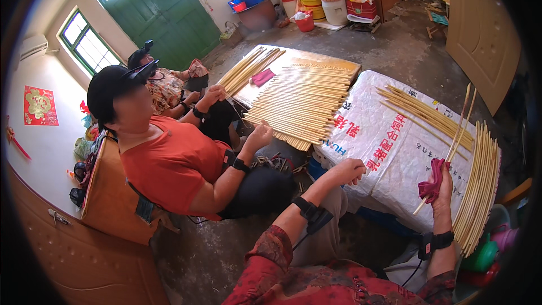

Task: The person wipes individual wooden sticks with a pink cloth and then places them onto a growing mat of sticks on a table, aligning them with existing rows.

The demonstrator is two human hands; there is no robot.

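My right hand (444, 192) is closed around a maroon cloth (432, 181) wrapped about thin pale sticks (459, 127); two tips show above it. Below the cloth a stick end slants toward the white sack sheet (389, 135) covering the table in front of me. My left hand (349, 173) hovers over the near left edge of that sheet, its fingers curled inward, with no stick showing in them. Just right of my right hand lies a long row of sticks (477, 186). A looser bunch of sticks (426, 112) rests across the sheet's far side.
On my left a person in an orange shirt (169, 161) sits at a second table (336, 63) bearing many sticks (299, 101) and a maroon cloth (262, 77). Another person (166, 87) sits beyond. Colourful basins (488, 254) stand low at my right; buckets (334, 10) line the back wall.
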